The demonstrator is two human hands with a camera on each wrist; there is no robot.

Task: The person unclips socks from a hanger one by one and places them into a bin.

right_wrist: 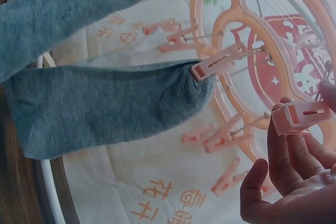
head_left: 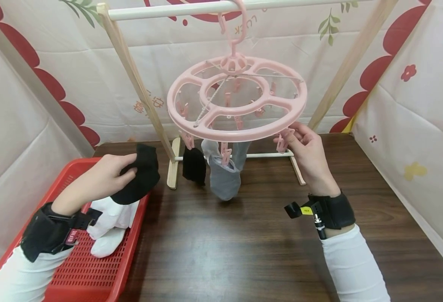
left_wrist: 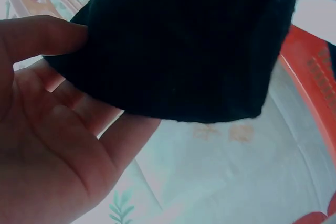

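A black sock (head_left: 141,176) is pinched between the thumb and fingers of my left hand (head_left: 99,178), above the red basket's right side. In the left wrist view the black sock (left_wrist: 184,45) covers most of the frame. My right hand (head_left: 307,149) holds a pink clothespin (head_left: 282,142) at the right rim of a round pink drying hanger (head_left: 240,136). That clothespin (right_wrist: 302,117) has no cloth in it in the right wrist view. From the hanger's other clips hang grey socks (head_left: 225,180) and another black sock (head_left: 194,166).
A red basket (head_left: 127,268) at the left holds white socks (head_left: 108,242). The hanger hooks onto a white rail (head_left: 176,11) of a wooden-legged rack (head_left: 134,79) on the dark brown table (head_left: 221,251). Printed cloth walls (head_left: 414,109) stand around the table.
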